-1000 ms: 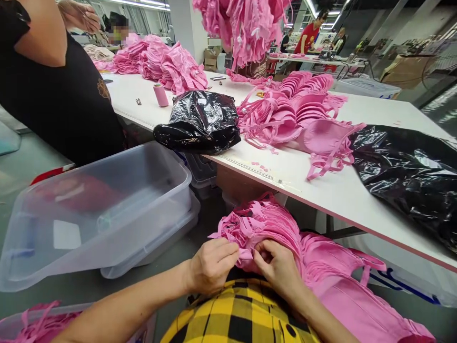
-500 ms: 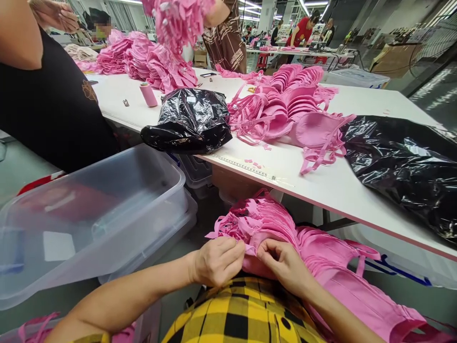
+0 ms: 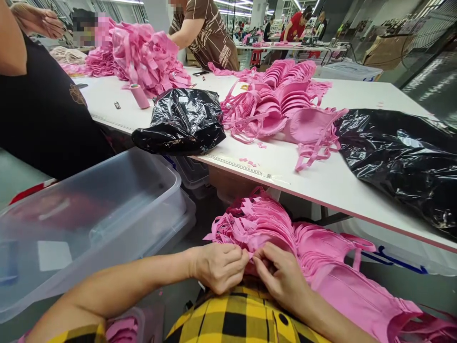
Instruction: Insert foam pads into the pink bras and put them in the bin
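My left hand [image 3: 222, 267] is closed, thumb and fingers pinching the edge of a pink bra [image 3: 251, 253] just above my lap. Close beside it, my right hand [image 3: 280, 274] pinches the same bra, its fingertips almost meeting those of the left. The exact spot they grip is largely covered by the fingers. Directly behind both hands rises a dense stack of pink bras [image 3: 266, 221], straps and loose ends bunched on its left side. More nested pink bras [image 3: 360, 286] spread from there toward the lower right, below the table edge.
On the white table [image 3: 314, 190] are bra stacks [image 3: 282, 105], black plastic bags [image 3: 185, 119] and a pink thread cone [image 3: 139, 96]. A clear plastic bin [image 3: 117, 209] stands at left. One person in black [image 3: 43, 109] is close by; another in brown [image 3: 210, 33] leans over the table.
The person in brown has lowered a raised bundle of pink bras onto the table's far-left pile. My hands keep pinching the bra, with small finger movements. My view has shifted slightly right.
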